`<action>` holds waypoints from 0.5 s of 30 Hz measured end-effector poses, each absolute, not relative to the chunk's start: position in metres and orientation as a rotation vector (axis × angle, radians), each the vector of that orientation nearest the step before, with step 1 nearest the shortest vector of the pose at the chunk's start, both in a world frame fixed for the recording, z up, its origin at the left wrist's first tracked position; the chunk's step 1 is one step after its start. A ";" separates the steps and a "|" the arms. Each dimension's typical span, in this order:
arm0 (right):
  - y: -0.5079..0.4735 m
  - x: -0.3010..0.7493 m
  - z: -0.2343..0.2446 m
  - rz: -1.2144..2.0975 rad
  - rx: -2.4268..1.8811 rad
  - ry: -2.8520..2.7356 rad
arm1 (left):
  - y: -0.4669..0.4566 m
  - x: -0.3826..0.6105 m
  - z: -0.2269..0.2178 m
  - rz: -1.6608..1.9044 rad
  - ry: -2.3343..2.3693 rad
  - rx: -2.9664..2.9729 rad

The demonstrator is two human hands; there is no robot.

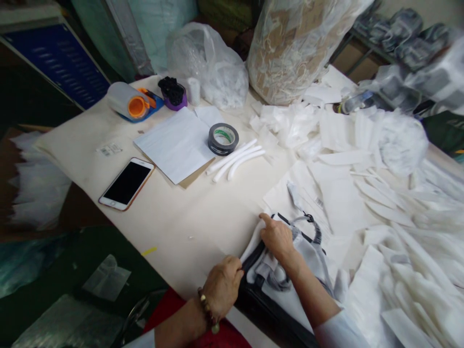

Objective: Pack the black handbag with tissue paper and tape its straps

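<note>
A grey and black bag (290,270) with straps lies at the near edge of the cream table (174,212), partly wrapped in white material. My left hand (222,285), with a bead bracelet on the wrist, is closed on the bag's black edge. My right hand (277,238) rests on top of the bag with the index finger stretched toward the white wrapping's corner. A grey strap with a black clip (308,220) curls just beyond my right hand.
A smartphone (126,183) lies left of centre. Behind it are white sheets on cardboard (176,145), a roll of dark tape (223,139), three white tubes (235,159), a tape dispenser (130,102) and plastic bags (213,67). White fabric pieces (380,193) cover the right side.
</note>
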State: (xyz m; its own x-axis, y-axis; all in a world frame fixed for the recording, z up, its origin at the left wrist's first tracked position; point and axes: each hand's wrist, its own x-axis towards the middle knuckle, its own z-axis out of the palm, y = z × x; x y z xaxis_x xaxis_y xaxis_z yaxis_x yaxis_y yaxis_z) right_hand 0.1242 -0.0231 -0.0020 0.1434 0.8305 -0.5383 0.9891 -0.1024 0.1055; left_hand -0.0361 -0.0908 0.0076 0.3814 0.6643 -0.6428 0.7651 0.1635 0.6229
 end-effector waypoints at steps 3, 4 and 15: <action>-0.024 0.125 -0.004 -0.496 2.007 1.748 | -0.087 -0.028 0.017 -0.239 1.330 1.611; -0.024 0.125 -0.004 -0.500 2.014 1.751 | -0.085 -0.025 0.019 -0.259 1.337 1.620; -0.030 0.127 0.000 -0.584 2.124 1.814 | -0.073 0.013 0.035 -0.536 1.432 1.737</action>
State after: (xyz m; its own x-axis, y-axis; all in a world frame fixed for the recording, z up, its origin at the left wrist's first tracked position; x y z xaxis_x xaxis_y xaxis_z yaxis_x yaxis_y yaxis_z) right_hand 0.1265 -0.0297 -0.0001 0.1264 0.8687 -0.4789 0.9850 -0.1673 -0.0434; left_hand 0.0131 -0.0725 0.0347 0.2677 0.6085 -0.7471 0.9495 -0.0350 0.3117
